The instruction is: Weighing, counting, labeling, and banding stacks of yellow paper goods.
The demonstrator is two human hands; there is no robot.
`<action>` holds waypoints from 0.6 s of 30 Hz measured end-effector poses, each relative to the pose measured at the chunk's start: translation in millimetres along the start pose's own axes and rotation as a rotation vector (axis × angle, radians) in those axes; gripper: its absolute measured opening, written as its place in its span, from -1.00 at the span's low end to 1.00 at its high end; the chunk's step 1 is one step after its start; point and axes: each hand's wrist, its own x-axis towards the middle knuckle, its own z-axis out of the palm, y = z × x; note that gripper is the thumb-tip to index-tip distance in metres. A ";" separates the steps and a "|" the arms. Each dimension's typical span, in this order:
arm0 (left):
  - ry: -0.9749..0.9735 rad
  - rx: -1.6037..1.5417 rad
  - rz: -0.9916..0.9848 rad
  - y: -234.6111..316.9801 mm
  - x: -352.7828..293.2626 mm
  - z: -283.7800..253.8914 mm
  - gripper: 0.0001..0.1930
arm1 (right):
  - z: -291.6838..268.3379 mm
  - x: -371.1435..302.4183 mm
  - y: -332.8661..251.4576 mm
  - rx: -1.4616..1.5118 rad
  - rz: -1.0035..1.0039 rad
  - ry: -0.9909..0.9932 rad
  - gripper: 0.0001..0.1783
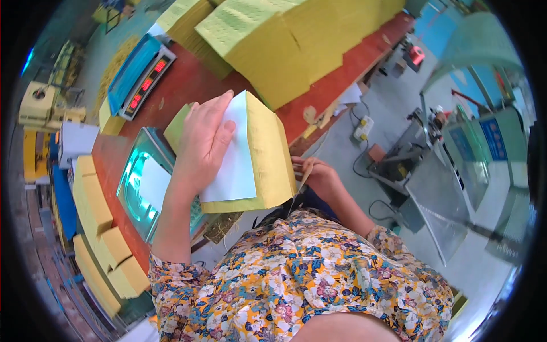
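A thick block of yellow paper sheets (pixel 272 154) stands tilted in front of me, with a white sheet of paper (pixel 236 171) lying against its face. My left hand (pixel 206 134) rests flat on the white sheet, fingers together and stretched out, thumb apart. At the block's near right corner, my right hand (pixel 319 174) pinches a thin tan strip (pixel 306 171) between thumb and fingers. Part of the right hand's fingers is behind the strip.
Beyond lies a large pile of yellow paper (pixel 302 51) on the red table (pixel 176 80). A blue scale (pixel 137 77) with red digits and a green-lit glass-topped device (pixel 145 176) stand left. More yellow stacks (pixel 105 228) line the left edge. A power strip (pixel 363 129) lies right.
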 end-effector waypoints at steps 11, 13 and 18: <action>-0.097 -0.460 -0.016 35.1 -14.9 27.7 -0.47 | 3.0 -93.2 1.6 0.056 -0.155 0.147 -0.88; -0.155 -1.084 -0.124 68.6 -24.3 61.5 -0.42 | -32.8 -143.9 -5.3 -0.292 -0.520 0.234 -0.86; -0.181 -1.046 0.028 155.9 -35.7 178.5 -0.38 | -116.0 -284.7 -62.0 0.084 -0.445 0.473 -0.77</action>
